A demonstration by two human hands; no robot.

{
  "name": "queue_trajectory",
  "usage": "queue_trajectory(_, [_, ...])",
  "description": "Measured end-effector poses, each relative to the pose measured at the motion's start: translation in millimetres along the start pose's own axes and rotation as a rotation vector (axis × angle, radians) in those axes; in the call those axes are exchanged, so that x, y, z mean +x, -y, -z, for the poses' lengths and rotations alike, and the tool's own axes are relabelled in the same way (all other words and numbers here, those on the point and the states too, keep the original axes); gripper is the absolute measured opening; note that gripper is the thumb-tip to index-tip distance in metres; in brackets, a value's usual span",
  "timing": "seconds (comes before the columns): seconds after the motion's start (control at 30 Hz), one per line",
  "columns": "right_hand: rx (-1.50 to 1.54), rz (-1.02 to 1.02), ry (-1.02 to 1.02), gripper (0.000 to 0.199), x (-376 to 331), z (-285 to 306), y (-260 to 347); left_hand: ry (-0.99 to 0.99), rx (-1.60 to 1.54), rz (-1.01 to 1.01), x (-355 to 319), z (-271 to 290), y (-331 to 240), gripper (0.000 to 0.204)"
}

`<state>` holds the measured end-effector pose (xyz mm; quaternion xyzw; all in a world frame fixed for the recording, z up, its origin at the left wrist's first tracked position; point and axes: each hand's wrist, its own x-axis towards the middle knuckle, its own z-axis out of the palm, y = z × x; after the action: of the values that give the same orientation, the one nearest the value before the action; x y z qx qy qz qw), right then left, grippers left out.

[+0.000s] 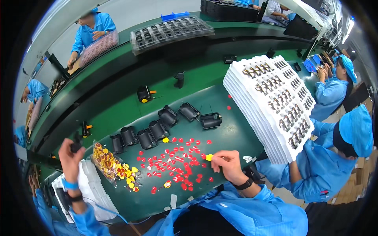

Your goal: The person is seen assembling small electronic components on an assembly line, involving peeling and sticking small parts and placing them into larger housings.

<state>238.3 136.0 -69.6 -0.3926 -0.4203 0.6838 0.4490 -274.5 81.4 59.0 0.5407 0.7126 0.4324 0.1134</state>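
Yellow flat tab (209, 157) sits pinched in right grip (231, 166), black part (75, 147) in left grip (69, 161).

You're in a factory, on what looks like an assembly line: a long green work surface (118, 108) sweeps across the frame, and a clear tray (157, 45) of identical parts lies along the top. Workers in blue coats (330, 98) are at the right edge and upper left (your blue sleeves (88, 220) match theirs), and white trays (252, 118) stand stacked right of centre.
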Motion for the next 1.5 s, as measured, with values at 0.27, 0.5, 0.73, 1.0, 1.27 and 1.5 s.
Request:
queue_trajectory(0.27, [-0.125,0.159,0.348,0.008,7,-44,51,0.220,-0.176,-0.093,-128,-147,-144,0.030])
queue_trajectory(0.5, [-0.589,0.451,0.619,0.004,18,-79,69,0.487,-0.540,0.195,-128,-185,-138,0.030])
queue_trajectory(0.73, [-0.653,0.551,0.607,0.004,15,-82,65,0.573,-0.494,0.093,-132,-177,-151,0.031])
queue_trajectory(1.0, [-0.679,0.487,0.624,0.017,18,-74,65,0.616,-0.413,-0.064,-126,-168,-156,0.018])
queue_trajectory(1.27, [-0.338,0.433,0.689,0.071,23,-80,42,0.546,-0.489,-0.194,-146,-156,-153,0.026])
queue_trajectory(1.5, [-0.400,0.364,0.680,0.062,7,-72,33,0.426,-0.377,-0.443,-169,-169,-130,0.018])
